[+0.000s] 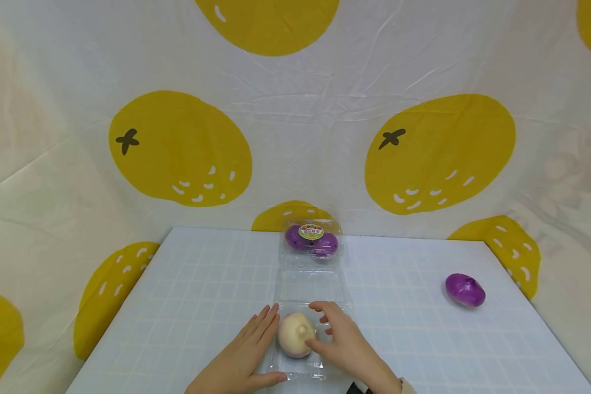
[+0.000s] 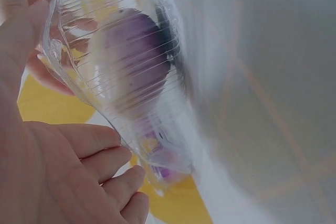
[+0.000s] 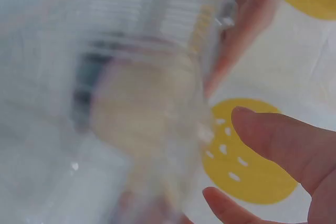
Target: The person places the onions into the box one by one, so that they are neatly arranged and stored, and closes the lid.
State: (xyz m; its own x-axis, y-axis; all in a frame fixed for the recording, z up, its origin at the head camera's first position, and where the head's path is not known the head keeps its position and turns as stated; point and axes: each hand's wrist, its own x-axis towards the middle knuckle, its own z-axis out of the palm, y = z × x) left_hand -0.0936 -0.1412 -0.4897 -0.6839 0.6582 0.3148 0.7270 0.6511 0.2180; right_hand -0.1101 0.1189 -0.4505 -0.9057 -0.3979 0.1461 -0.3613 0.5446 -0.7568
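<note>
The turnip (image 1: 293,334) sits in the clear clamshell (image 1: 296,368) between the straight-fingered left hand (image 1: 243,353) and the loosely curved, empty right hand (image 1: 343,340); an uneven push could roll it.

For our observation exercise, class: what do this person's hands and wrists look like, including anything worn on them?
The left hand and right hand are both bare, five-fingered. At the right wrist, a bit of pale beige cuff shows. A black piece sits close by, too cut off to identify. No sleeve shows on the left.
</note>
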